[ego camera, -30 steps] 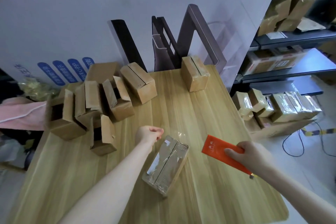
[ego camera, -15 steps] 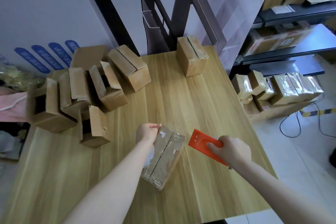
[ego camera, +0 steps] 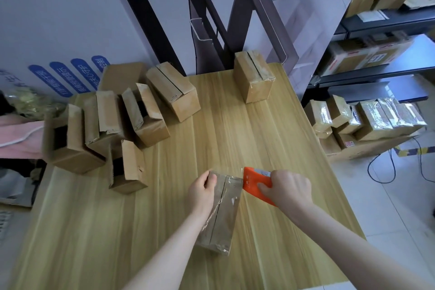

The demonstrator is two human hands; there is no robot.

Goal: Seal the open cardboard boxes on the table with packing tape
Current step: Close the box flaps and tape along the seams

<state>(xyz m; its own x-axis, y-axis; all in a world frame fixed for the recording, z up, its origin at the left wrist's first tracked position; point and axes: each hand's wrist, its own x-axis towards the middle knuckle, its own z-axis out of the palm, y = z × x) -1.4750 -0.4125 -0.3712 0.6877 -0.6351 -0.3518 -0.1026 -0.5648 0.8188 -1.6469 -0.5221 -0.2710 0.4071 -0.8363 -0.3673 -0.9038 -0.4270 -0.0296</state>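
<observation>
The step in hand looks like taping the top seam of one box [ego camera: 223,214], which lies near the middle of the table's [ego camera: 259,125] front edge. Its long axis runs front to back, the far end leaning slightly right, seam along it. The left hand [ego camera: 203,189] curls its fingers over the far left corner, pinning it. The right hand [ego camera: 289,189] clenches an orange tape dispenser [ego camera: 254,183] touching the far right corner. Glossy tape [ego camera: 233,199] seems to cover the top, though glare hides where it ends. Next probably comes cutting and pressing it down; open boxes [ego camera: 146,115] wait by the left edge.
</observation>
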